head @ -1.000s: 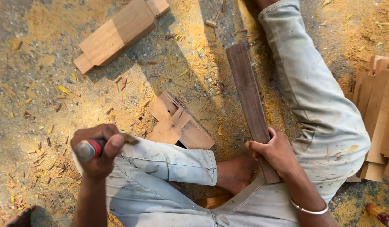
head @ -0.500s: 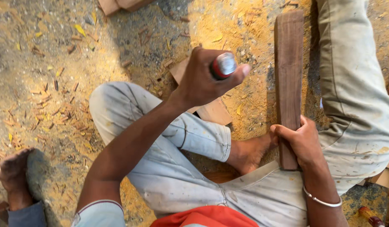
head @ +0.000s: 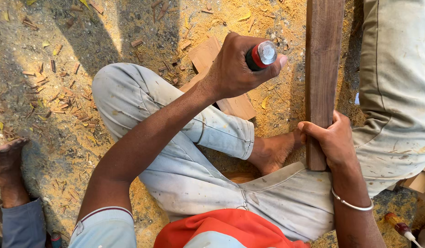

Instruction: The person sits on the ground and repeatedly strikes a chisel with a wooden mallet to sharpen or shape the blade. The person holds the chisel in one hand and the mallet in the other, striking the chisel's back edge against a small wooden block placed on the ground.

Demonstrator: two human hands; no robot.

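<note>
- My left hand (head: 237, 64) is wrapped tight in a fist around a tool handle (head: 262, 55); only its red collar and round metal end show past my thumb.
- That hand hangs above a pale block (head: 231, 103) on the sawdust ground (head: 60, 59), just beyond my bent knee.
- My right hand (head: 332, 140) clamps the near end of a dark plank (head: 323, 64), fingers curled over its left edge.
- The plank lies lengthwise away from me, between my bare foot (head: 273, 149) and my outstretched right leg (head: 396, 92).
- The foot touches the plank's left edge beside my fingers.
- Someone else's foot (head: 8, 160) rests at the left edge, well apart.
- A red-handled tool (head: 398, 226) lies at lower right.
</note>
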